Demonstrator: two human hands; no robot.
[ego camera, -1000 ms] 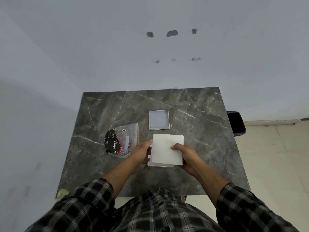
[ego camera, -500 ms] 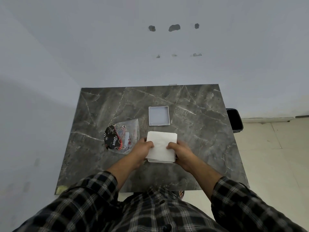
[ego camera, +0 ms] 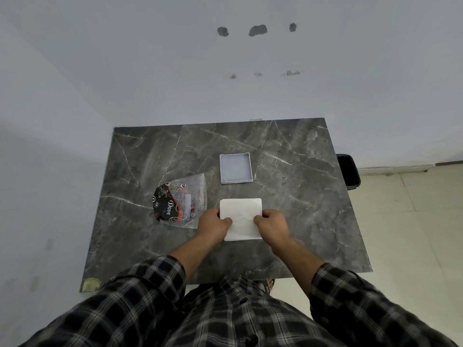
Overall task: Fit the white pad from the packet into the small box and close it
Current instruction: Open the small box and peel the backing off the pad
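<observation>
A white square pad [ego camera: 241,216] lies flat near the middle of the dark marble table [ego camera: 300,196], covering the small box part seen under it earlier, which is hidden now. My left hand [ego camera: 215,224] presses on the pad's left edge and my right hand [ego camera: 271,222] on its right edge, fingers curled down onto it. An open white tray-like box half [ego camera: 235,168] rests upturned farther back, apart from the pad. The clear plastic packet [ego camera: 181,201] with a black "Dove" label lies to the left of my left hand.
The table stands against a pale wall with dark marks. A black bin [ego camera: 348,171] sits on the tiled floor off the table's right edge. A yellowish tape patch [ego camera: 90,284] marks the near left corner. My checked sleeves fill the bottom of the view.
The pad has come down from a raised tilt over the box part to lie flat on it. Both hands have moved onto its side edges, pressing.
</observation>
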